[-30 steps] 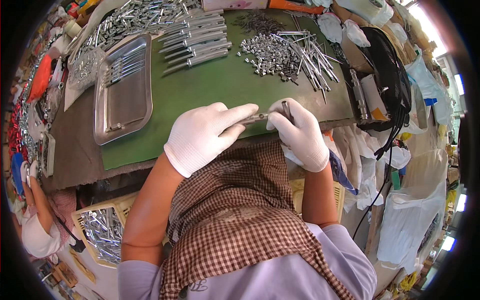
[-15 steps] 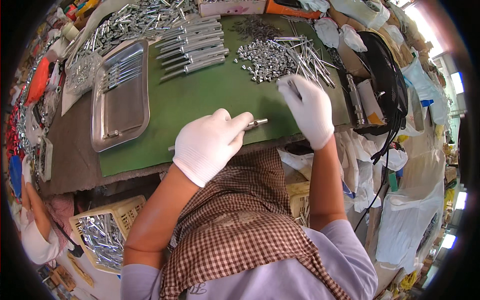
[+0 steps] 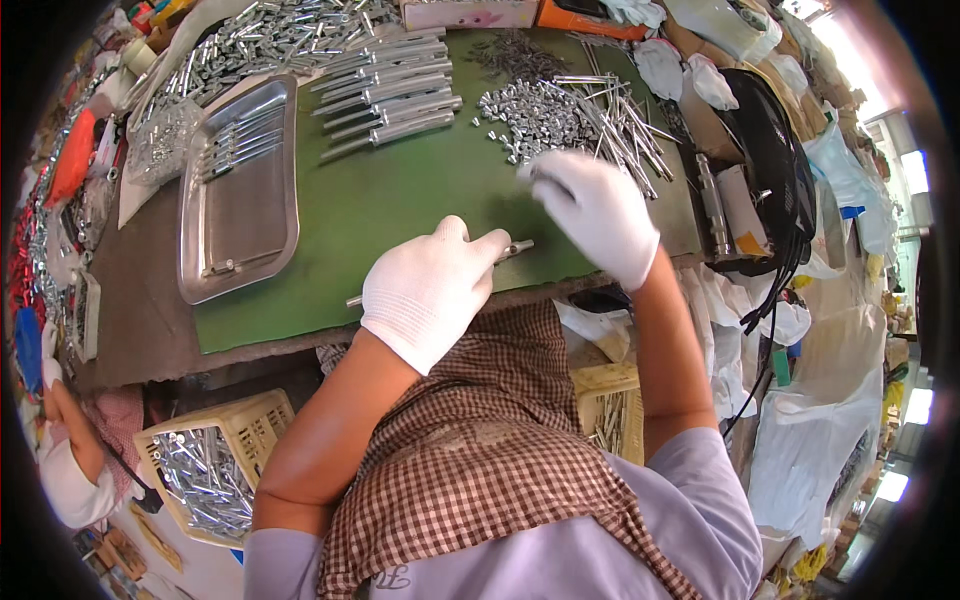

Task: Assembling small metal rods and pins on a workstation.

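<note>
Silvery, slender rod (image 3: 518,248) near front edge of bench (image 3: 150,325). Left hand (image 3: 425,285) grasps it, back upward, ends protruding. Right hand (image 3: 602,212) curled above bench; cannot tell whether gripping anything.

Orange-red bag (image 3: 72,158) at 10 o'clock, pale box (image 3: 470,14) at 12, black mesh item (image 3: 762,130) at 2, whitish plastic bag (image 3: 812,440) at 4.

Matt white knit cloth covers the left hand (image 3: 428,290) and right hand (image 3: 603,213); the rod (image 3: 517,248) under the left one is smooth, shiny metal. Bright metal also forms the glossy tray (image 3: 238,228) at the green mat's (image 3: 375,222) left edge and the small caps (image 3: 535,115) toward its far right corner. The mat itself looks dull and smooth, perhaps rubber.
</note>
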Tool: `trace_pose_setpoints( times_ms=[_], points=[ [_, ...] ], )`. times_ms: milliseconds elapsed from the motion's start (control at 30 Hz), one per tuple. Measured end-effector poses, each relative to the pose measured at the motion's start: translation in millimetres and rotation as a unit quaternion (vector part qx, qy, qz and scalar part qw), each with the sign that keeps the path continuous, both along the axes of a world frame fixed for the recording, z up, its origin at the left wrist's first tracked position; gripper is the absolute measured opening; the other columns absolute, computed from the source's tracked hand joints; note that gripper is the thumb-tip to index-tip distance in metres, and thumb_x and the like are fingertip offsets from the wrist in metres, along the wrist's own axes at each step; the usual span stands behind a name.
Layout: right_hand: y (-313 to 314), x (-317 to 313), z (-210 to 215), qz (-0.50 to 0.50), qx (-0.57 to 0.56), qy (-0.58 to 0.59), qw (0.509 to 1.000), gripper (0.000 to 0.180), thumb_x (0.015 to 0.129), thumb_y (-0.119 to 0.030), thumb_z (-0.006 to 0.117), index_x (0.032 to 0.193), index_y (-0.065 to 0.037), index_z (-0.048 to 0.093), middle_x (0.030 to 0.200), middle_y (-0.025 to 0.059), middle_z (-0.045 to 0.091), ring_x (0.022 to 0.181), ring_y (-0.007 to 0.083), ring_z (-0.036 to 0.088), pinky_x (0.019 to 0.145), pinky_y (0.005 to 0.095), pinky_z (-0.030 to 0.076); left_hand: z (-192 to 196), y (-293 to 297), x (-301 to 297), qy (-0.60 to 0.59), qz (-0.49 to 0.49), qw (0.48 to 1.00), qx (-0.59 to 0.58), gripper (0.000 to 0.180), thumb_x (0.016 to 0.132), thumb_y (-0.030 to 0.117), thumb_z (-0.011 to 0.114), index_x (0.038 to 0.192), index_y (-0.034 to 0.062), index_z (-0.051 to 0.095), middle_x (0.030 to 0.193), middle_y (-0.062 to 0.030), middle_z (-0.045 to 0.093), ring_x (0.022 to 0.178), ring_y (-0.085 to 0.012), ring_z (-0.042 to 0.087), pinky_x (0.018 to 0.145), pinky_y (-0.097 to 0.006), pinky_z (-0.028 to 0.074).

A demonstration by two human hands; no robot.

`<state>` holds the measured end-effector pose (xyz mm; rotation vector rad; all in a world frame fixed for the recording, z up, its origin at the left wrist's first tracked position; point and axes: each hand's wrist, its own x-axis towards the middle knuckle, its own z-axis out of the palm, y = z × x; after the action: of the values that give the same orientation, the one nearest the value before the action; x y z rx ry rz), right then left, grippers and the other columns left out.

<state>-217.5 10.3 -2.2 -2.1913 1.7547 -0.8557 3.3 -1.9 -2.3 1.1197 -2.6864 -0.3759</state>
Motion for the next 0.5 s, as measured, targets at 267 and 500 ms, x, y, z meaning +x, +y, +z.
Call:
trace_pose_setpoints(
  times_ms=[267,500],
  points=[
    [47.6,31.6,-11.7,-0.044,0.029,-0.056,0.997,0.014,0.084,-0.017,0.072,0.093,-0.008,0.069,0.088,0.0114,0.067,0.081,0.0309,0.067,0.072,0.0392,0.054,2.3,-2.3,0.6,-0.016,-0.016,1.0,0.0,0.016,0.09,0.023,0.061,0.106,0.0235,0.066,0.082,-0.0083,0.058,0.063,-0.0295,0.063,0.055,-0.042,0.051],
    [22.1,-7.0,-15.3,-0.235,-0.023,0.026,0.971,0.014,0.086,-0.024,0.07,0.09,-0.01,0.07,0.089,0.0101,0.066,0.079,0.0309,0.066,0.07,0.0402,0.052,0.1,6.7,-2.2,-0.018,-0.015,0.999,-0.024,0.015,0.09,0.022,0.063,0.105,0.0232,0.065,0.079,-0.0072,0.055,0.06,-0.0268,0.062,0.053,-0.04,0.051]
  ],
)
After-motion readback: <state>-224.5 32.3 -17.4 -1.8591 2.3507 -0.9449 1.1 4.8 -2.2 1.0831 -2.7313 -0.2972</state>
